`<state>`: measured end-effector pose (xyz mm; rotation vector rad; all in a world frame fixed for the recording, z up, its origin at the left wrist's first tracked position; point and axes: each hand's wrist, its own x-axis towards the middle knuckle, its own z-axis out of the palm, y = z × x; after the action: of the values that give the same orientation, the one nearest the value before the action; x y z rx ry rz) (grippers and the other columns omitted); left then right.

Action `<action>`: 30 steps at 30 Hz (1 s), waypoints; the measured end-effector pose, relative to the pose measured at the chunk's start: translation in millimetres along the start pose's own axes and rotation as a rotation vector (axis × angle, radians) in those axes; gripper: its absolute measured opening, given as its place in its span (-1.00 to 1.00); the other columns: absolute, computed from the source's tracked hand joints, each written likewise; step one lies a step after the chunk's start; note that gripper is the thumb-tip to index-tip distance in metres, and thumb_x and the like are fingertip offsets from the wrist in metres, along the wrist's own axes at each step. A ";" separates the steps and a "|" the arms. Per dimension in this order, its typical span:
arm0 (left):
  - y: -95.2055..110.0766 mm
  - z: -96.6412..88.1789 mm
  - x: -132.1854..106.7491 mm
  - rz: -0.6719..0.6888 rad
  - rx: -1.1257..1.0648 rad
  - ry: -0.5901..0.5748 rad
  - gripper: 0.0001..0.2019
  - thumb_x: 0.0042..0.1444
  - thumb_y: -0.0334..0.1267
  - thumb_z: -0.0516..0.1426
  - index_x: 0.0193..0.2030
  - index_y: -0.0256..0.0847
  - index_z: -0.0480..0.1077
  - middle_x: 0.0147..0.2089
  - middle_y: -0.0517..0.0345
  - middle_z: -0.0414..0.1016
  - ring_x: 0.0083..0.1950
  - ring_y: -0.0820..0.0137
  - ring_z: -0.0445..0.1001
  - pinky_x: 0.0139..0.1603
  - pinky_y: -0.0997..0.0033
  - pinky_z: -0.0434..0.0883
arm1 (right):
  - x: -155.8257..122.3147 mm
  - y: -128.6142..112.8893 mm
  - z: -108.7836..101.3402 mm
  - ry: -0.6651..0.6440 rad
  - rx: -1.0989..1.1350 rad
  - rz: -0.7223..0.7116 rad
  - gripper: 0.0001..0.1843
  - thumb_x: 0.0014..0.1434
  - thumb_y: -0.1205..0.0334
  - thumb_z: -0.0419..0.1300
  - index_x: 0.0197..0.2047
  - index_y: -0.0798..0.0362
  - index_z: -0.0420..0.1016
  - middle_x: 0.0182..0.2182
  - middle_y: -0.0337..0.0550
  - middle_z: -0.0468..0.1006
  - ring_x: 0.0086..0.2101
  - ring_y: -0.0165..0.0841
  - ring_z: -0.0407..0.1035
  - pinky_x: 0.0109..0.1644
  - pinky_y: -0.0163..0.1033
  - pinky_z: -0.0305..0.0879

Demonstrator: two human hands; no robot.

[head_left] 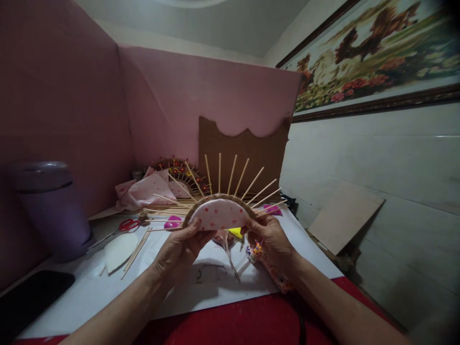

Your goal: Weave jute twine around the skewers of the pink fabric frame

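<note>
standing around the back and left of the table, a tall pink screen (201, 91) is the biggest thing in view, with a framed painting (377, 52) on the wall to the right. a white sheet (215, 287) covers the table over a red cloth (251, 321). a purple container (50, 211) stands at the left, a dark phone (28, 297) in front of it, and a brown cardboard piece (244, 148) leans against the screen. both hands hold a half-round spotted pad (219, 214) upright above the sheet, thin sticks fanning out from its woven rim. the left hand (179, 249) pinches its lower left corner, fingers curled close; the right hand (271, 239) grips the lower right corner the same way. red-handled scissors (127, 225) and a pink heart (173, 223) lie behind, near the left hand.
</note>
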<state>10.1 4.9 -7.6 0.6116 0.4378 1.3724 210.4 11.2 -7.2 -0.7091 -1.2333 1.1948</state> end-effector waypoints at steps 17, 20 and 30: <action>0.2 6.5 -7.2 0.006 0.232 -0.094 -0.76 -0.07 -0.39 0.29 -0.20 -0.38 0.50 -0.27 -0.09 0.57 -0.21 0.25 0.56 -0.12 0.35 0.48 | 4.9 1.5 -5.2 0.055 0.230 0.129 -0.74 -0.17 0.19 0.45 -0.46 0.14 0.52 -0.60 -0.24 0.51 -0.63 -0.57 0.31 -0.65 -0.53 0.20; -1.4 5.6 -6.3 0.014 0.234 -0.102 -0.77 -0.10 -0.37 0.31 -0.26 -0.41 0.51 -0.27 -0.12 0.58 -0.19 0.23 0.56 -0.07 0.33 0.47 | 5.1 2.0 -6.2 0.056 0.245 0.150 -0.75 -0.16 0.19 0.45 -0.46 0.11 0.50 -0.60 -0.28 0.50 -0.66 -0.59 0.28 -0.65 -0.54 0.20; -3.0 5.7 -8.4 0.015 0.249 -0.104 -0.74 -0.08 -0.32 0.30 -0.25 -0.45 0.51 -0.27 -0.18 0.57 -0.19 0.22 0.55 -0.07 0.33 0.48 | 6.2 2.8 -7.4 0.081 0.251 0.173 -0.70 -0.20 0.20 0.47 -0.41 0.11 0.51 -0.58 -0.27 0.51 -0.62 -0.57 0.33 -0.64 -0.52 0.20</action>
<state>14.6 -4.4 -5.6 0.8875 0.5253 1.3033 216.0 19.2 -9.6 -0.6788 -0.9484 1.4204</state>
